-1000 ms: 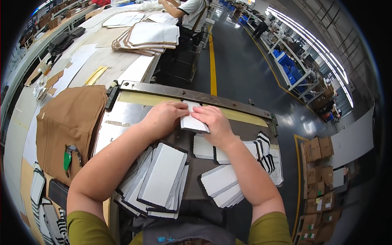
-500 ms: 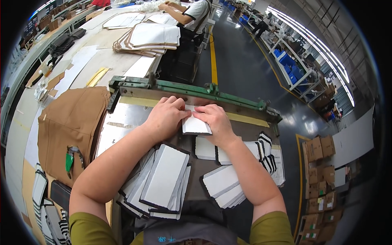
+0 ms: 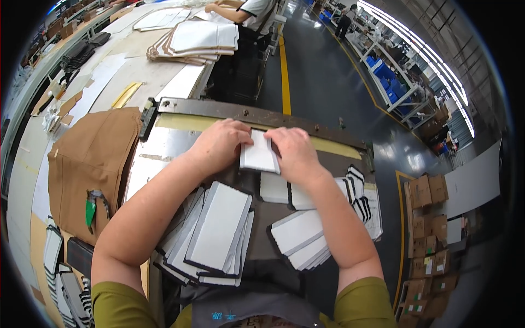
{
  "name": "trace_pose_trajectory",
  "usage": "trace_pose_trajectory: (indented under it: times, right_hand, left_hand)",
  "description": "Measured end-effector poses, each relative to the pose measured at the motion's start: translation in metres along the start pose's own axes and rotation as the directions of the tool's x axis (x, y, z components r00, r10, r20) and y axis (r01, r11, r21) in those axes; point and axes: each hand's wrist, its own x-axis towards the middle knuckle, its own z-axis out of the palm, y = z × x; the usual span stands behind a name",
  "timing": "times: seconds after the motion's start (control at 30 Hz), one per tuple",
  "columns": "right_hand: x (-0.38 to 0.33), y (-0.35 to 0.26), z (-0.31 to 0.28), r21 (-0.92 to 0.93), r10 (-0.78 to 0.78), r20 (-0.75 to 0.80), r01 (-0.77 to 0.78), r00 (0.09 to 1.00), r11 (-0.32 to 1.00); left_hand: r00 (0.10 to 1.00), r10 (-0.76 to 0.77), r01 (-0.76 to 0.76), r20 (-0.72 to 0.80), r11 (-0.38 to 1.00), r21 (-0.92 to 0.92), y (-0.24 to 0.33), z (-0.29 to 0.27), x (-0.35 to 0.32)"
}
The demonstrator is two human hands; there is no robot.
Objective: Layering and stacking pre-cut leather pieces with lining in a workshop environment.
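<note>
A small white rectangular panel [image 3: 258,153] with dark edges lies between my hands at the metal bar [image 3: 246,113] along the far side of the work plate. Its left edge is pinched by my left hand [image 3: 223,143], fingers bent. My right hand [image 3: 296,153] is closed on its right edge; the fingertips are partly hidden. Nearer to me, a fanned stack of white panels with black edges [image 3: 221,224] lies inside my left forearm. Under my right forearm is another fanned group of panels [image 3: 298,235], with a row of panels [image 3: 274,188] beyond it.
Folded brown material [image 3: 90,169] lies at the left, with a green-handled tool [image 3: 90,210] on it. More edged panels [image 3: 64,292] are at lower left. Stacked sheets [image 3: 202,37] lie on the far table near a seated person [image 3: 254,13]. Cardboard boxes [image 3: 424,218] stand at right.
The green bar on the far side has swung out of sight, and a bolted dark metal face shows instead. My hands have shifted to the panel's sides, leaving more of it visible.
</note>
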Motion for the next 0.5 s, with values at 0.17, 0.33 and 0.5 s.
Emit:
trace_pose_trajectory:
  times: [0.17,0.33,0.5]
  right_hand:
    - [0.010,-0.001,-0.033,-0.008,0.062,0.236,-0.062,0.970,0.998]
    - [-0.009,0.009,-0.098,0.099,0.164,0.536,-0.255,0.828,0.962]
    - [-0.087,-0.001,-0.100,-0.036,0.038,0.492,-0.023,0.870,0.999]
  left_hand:
    - [1.000,0.028,-0.028,-0.015,0.999,-0.024,-0.002,-0.035,0.006]
    - [0.914,0.352,-0.378,0.200,0.919,0.109,0.063,-0.098,0.008]
    - [0.847,0.220,-0.324,0.484,0.935,0.141,0.103,-0.111,-0.050]
